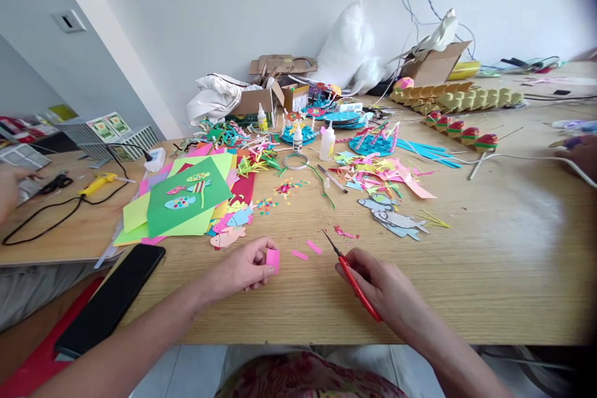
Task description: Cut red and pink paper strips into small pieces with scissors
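Observation:
Between the thumb and fingers of my left hand (256, 265) is a small piece of pink paper (273, 260). Red-handled scissors (353, 283) are gripped in my right hand (380, 280), their dark blades pointing up and to the left, close together. The blades are apart from the pink paper. On the table between my hands lie two pink paper strips (299, 255). Small red and pink scraps (344, 232) lie just beyond the scissor tips.
Cut-out paper fish (394, 217) and coloured strips lie to the right, stacked coloured sheets (158, 211) to the left. Glue bottles (328, 142) stand behind confetti dots (289, 187). A black phone (112, 298) rests at the left front edge. Other people's hands show at both sides.

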Action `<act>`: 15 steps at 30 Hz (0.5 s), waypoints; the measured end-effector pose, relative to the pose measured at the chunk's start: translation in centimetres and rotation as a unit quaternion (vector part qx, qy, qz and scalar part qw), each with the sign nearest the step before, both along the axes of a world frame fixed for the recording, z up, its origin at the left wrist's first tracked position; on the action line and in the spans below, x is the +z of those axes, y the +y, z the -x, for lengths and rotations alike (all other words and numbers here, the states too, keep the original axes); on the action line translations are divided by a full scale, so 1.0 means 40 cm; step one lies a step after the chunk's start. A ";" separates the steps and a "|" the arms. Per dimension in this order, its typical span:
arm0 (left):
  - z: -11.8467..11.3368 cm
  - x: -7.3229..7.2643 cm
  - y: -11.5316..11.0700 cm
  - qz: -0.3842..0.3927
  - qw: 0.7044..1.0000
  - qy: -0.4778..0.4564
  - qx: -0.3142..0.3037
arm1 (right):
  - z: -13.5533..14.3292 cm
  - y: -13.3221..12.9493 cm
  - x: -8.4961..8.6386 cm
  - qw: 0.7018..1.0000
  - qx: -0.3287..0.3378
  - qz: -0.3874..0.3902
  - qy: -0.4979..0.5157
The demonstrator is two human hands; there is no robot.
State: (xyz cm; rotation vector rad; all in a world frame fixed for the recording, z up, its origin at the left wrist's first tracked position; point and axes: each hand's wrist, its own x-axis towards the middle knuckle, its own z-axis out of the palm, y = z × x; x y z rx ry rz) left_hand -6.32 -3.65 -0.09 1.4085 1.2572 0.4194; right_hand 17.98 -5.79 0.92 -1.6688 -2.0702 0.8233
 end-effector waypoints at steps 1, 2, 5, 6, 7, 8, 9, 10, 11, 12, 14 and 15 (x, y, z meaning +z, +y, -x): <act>0.015 0.000 0.002 -0.032 0.999 0.028 -0.009 | -0.008 0.003 0.001 1.000 0.000 -0.002 -0.007; 0.027 0.002 0.004 -0.076 0.995 0.056 -0.013 | -0.016 0.006 0.002 1.000 0.001 -0.006 -0.013; 0.032 0.021 0.016 -0.217 0.965 0.146 0.000 | -0.038 0.014 0.004 1.000 -0.003 -0.021 -0.008; 0.022 0.029 0.022 -0.258 0.950 0.173 0.004 | -0.043 0.016 0.005 1.000 -0.008 -0.025 -0.001; 0.006 0.036 0.028 -0.296 0.935 0.194 -0.006 | -0.048 0.016 0.006 1.000 -0.014 -0.027 0.008; -0.015 0.040 0.035 -0.330 0.920 0.207 -0.029 | -0.051 0.016 0.008 0.999 -0.018 -0.027 0.018; -0.039 0.042 0.043 -0.357 0.908 0.205 -0.071 | -0.053 0.015 0.008 0.999 -0.021 -0.025 0.029; -0.065 0.041 0.052 -0.377 0.896 0.201 -0.119 | -0.054 0.013 0.009 0.999 -0.020 -0.020 0.039; -0.091 0.037 0.061 -0.388 0.884 0.203 -0.162 | -0.054 0.010 0.008 0.999 -0.017 -0.015 0.049; -0.115 0.031 0.071 -0.396 0.872 0.211 -0.196 | -0.055 0.007 0.008 0.998 -0.013 -0.010 0.058; -0.152 0.017 0.094 -0.406 0.848 0.236 -0.247 | -0.058 -0.003 0.004 0.997 -0.009 0.003 0.074; -0.163 0.010 0.106 -0.410 0.840 0.242 -0.263 | -0.062 -0.008 0.001 0.997 -0.010 0.010 0.080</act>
